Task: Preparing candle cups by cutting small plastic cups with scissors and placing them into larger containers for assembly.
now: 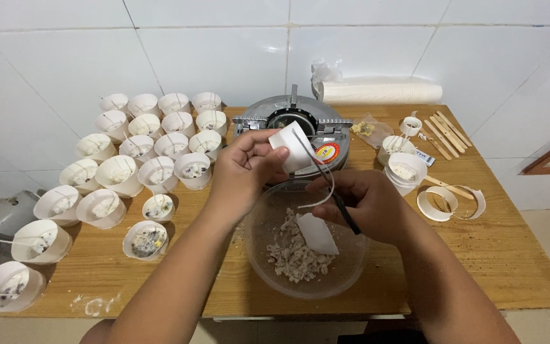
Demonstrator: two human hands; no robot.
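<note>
Left hand (244,171) grip holds a white paper cup (293,148); right hand (365,202) grip holds a thin black tool (335,191), above the clear bowl (262,255) at the table's (517,255) front edge.

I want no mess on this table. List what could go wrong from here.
1. The left hand tilts a white paper cup above the clear bowl; bits could miss the rim and land on the table.
2. The right hand works a thin dark tool close to the left fingers; a slip might poke them.
3. The forearms pass near the filled cups and could knock one.
</note>
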